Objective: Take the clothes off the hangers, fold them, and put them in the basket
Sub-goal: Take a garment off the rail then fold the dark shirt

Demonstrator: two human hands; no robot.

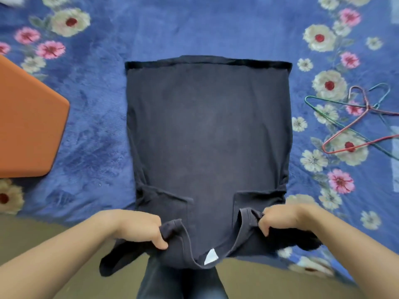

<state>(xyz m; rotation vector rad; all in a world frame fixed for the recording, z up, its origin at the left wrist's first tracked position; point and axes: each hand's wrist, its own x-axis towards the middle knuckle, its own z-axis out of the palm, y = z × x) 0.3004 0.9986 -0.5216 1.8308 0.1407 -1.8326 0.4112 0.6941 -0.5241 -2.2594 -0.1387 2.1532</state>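
On the blue flowered blanket [103, 147] a dark shirt [207, 130] lay flat, its length running away from the person, collar nearest; the left hand [138, 227] and right hand [278, 219] each gripped a shoulder with curled fingers, wire hangers [354, 117] well to the right

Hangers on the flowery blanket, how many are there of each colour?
Green hanger: 1
Red hanger: 1
Blue hanger: 1
Total: 3 hangers, lying tangled together and partly cut off by the picture's right edge.
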